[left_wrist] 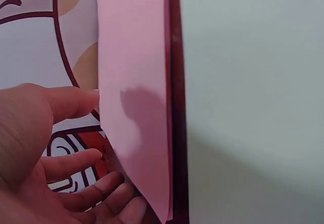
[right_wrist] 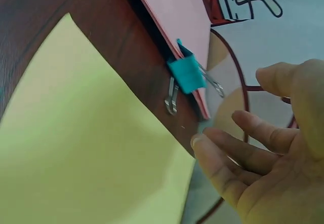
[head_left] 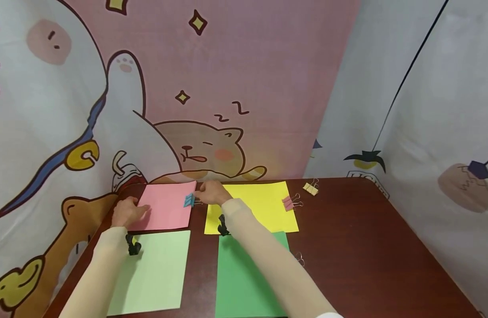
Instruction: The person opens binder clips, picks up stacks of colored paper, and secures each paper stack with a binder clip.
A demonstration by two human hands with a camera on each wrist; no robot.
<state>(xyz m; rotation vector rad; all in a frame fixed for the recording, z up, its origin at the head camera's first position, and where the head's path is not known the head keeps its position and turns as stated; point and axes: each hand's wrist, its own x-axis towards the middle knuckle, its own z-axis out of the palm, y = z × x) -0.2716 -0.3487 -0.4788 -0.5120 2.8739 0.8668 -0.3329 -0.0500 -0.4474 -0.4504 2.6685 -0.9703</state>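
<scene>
Green paper (head_left: 244, 282) lies nearest me; far left on the table (head_left: 347, 238), the pink paper (head_left: 166, 205) should handle light and bendy, best pinched by its teal clip (head_left: 189, 200), left hand (head_left: 128, 213) and right hand (head_left: 214, 193) spread beside it, contact hard to tell

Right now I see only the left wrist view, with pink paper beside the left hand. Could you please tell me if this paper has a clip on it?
Observer: Yes, a blue clip grips the right edge of the pink paper, as the head view shows.
Operator: Thank you. Is the right hand holding this clip?
Observer: No, the right wrist view shows a gap between the clip and the right hand.
Operator: And which paper is to the right of the pink one?
Observer: Yellow paper, in the head view.
</scene>
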